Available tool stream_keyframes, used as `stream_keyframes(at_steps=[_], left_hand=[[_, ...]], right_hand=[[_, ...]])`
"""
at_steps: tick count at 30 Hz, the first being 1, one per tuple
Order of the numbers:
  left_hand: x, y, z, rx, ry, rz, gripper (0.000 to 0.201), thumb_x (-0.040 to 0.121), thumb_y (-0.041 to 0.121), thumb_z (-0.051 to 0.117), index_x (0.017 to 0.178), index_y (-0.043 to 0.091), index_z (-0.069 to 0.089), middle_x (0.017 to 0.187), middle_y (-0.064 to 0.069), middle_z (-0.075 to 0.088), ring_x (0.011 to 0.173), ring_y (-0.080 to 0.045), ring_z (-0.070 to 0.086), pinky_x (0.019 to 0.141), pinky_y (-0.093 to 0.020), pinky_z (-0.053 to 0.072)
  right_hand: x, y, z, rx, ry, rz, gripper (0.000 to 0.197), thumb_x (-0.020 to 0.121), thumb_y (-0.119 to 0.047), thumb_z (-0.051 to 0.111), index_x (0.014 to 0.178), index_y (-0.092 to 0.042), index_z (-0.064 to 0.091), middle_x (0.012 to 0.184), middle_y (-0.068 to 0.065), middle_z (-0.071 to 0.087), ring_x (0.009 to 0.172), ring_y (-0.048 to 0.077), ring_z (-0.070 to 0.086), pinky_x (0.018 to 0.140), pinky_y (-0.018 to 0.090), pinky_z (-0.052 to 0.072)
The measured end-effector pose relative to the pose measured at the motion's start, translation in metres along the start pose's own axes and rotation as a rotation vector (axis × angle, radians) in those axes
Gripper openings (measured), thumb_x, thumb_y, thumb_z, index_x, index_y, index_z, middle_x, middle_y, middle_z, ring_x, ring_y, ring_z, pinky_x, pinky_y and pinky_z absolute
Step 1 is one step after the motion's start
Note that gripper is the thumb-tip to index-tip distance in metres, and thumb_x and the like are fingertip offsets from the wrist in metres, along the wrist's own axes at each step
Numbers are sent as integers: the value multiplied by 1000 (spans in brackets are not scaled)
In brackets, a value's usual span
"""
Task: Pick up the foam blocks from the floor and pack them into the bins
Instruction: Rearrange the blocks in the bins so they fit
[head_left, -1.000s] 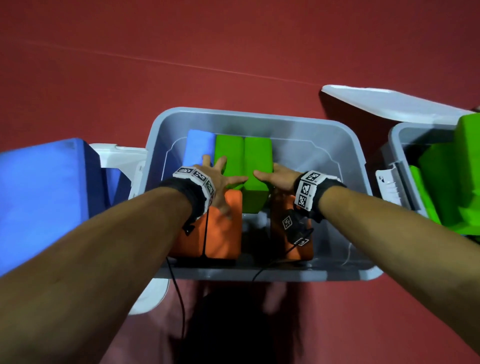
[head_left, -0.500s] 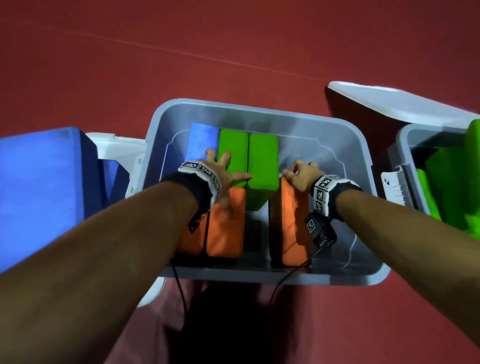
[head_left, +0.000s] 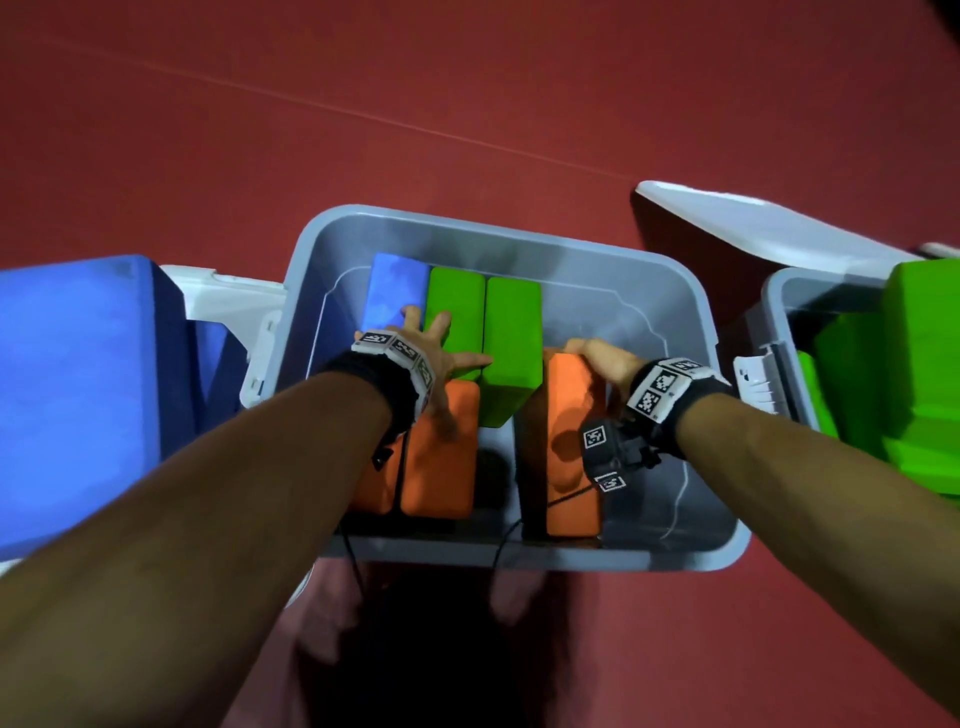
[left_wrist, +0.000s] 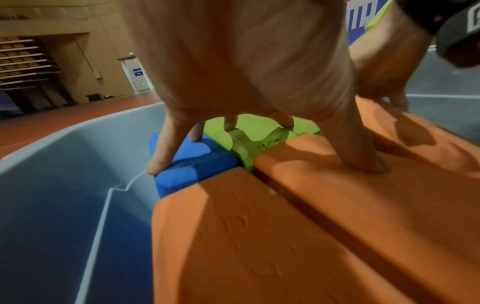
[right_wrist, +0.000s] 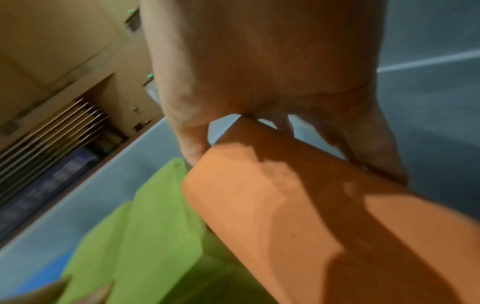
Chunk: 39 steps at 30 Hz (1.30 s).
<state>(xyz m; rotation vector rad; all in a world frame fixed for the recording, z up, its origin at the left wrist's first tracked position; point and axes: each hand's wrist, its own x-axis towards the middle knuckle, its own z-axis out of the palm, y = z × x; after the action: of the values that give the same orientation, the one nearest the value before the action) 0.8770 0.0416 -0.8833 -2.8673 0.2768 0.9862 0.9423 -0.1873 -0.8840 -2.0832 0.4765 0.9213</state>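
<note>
— Head view: where are the foam blocks?
— Inside the grey plastic bin (head_left: 519, 234). A blue foam block (head_left: 395, 286) and two green foam blocks (head_left: 511, 327) stand at its far side, two orange foam blocks (head_left: 441, 467) nearer its front wall.
— And the hands?
— The left hand (head_left: 436, 358) lies spread, straight fingers pressing on blue, green and orange tops. The right hand (head_left: 602, 358) grips the far end of a third orange foam block (head_left: 566, 415), upright right of the green ones, thumb and fingers clamped on either side.

Dim overhead light, hard shadows, blurred right-wrist view.
</note>
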Motion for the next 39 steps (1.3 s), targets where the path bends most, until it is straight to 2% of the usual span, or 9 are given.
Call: stream_keyframes(at_steps=[2,8,12,16,25,30,33,36,39], left_hand=[[-1,0,-2,-13,-12,3,98,71,67,70,137,72,-4,161,-1,-11,142,-48,-3,98,-69,38],[-11,5,-5,-26,-26,-6,110,55,81,70,139,71,-1,161,-1,-9,141,-49,0,99,-70,36],[-21,8,-4,-86,-70,-32,109,60,80,69,142,67,-2,161,5,-24,145,-47,-16,97,-82,21],[-29,12,-5,-108,-82,-56,105,70,73,69,144,63,-5,160,4,-28,144,-45,-22,100,-82,16],[-29,16,-6,-141,-85,-62,107,76,61,72,148,56,-6,161,-3,-26,142,-47,-25,107,-77,8],[-21,14,-1,-182,-89,-75,113,70,63,75,147,58,-6,161,-1,-24,140,-52,-24,105,-78,14],[-19,15,-1,-156,-94,-73,114,68,67,75,146,59,-7,161,-1,-24,141,-52,-23,102,-80,15],[-18,14,-1,-152,-93,-79,112,67,70,73,145,61,-7,160,3,-27,142,-49,-24,96,-85,15],[-19,14,0,-157,-86,-76,113,65,72,73,144,63,-7,160,5,-28,143,-47,-24,95,-86,14]], right_hand=[[-20,1,-4,127,-80,61,30,92,-33,52,68,-15,58,55,4,57,52,21,51,52,24,40],[-77,9,-32,235,-147,62,28,92,-38,55,78,-14,57,61,8,51,56,24,49,61,34,44],[-125,33,-43,264,-172,-26,21,93,-28,55,93,-9,63,78,13,60,75,28,58,91,53,48],[-165,46,-40,332,-157,-152,29,92,-15,57,122,-15,54,106,8,68,90,23,65,79,45,53],[-183,53,-19,378,-193,-214,39,92,-16,61,129,-23,52,113,0,71,101,22,67,98,50,49],[-147,48,14,-1,-255,-114,76,79,-11,70,141,-28,30,123,10,64,110,35,63,95,58,49],[-130,38,28,-319,-255,-73,77,93,-19,64,150,-10,13,125,16,58,96,28,64,85,42,56],[-121,16,30,-473,-271,-102,66,93,-27,64,144,-2,30,130,21,58,116,36,59,95,48,52],[-107,-2,28,-595,-272,-113,55,89,-31,69,133,-7,45,124,16,62,112,31,62,89,41,54]])
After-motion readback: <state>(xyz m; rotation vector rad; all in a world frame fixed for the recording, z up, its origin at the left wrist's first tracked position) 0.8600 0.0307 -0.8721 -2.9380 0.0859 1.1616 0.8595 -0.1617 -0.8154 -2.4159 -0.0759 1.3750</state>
